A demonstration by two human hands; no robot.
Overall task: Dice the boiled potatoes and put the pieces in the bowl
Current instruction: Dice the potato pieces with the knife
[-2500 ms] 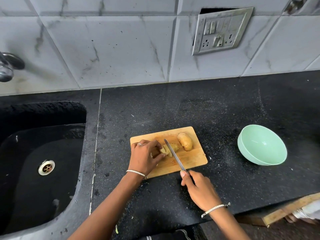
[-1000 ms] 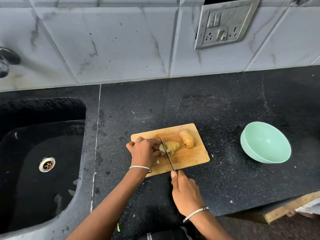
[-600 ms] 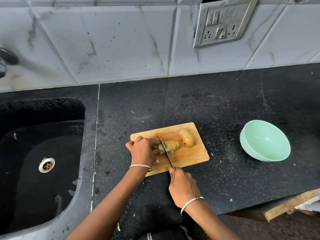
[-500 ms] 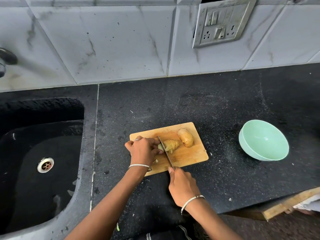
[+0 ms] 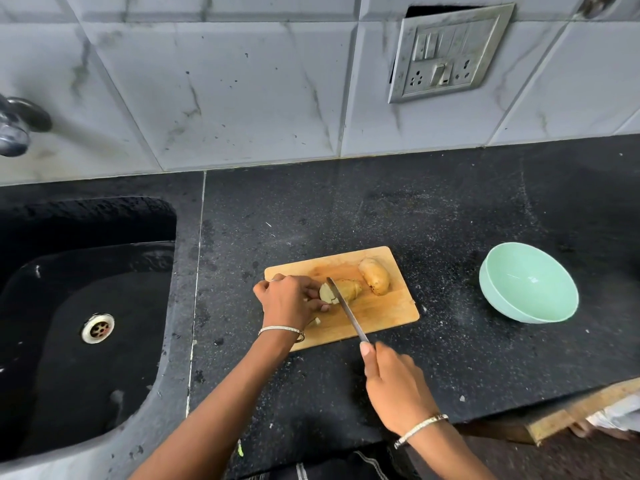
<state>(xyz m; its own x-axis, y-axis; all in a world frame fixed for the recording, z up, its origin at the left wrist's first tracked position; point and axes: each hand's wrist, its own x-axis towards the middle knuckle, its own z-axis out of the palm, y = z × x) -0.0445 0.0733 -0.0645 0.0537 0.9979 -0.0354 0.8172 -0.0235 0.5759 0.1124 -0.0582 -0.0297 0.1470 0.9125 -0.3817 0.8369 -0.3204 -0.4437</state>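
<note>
1. Gripping the knife (image 5: 348,311), right hand (image 5: 394,386) lays its blade across the cut potato (image 5: 350,289) on the board (image 5: 391,311).
2. Left hand (image 5: 291,299) fingers curl round that potato.
3. Bowl (image 5: 498,299) stands well right, worktop (image 5: 450,289) between.

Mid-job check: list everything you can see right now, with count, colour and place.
cutting board: 1, light wood, mid-counter.
whole potato: 1, tan, far right part of the board.
partly cut potato: 1, pale cut face, mid-board, under the blade.
loose piece: 1 visible, pale, on the board by the left wrist.
knife: 1, steel, across the partly cut potato.
bowl: 1, mint green, right of the board, nothing inside.
counter: 1, speckled black.
sink: 1, black, left.
tap: 1, chrome, left edge.
socket plate: 1, grey, on the tiled wall.
left hand: holds the partly cut potato.
right hand: grips the knife.
</note>
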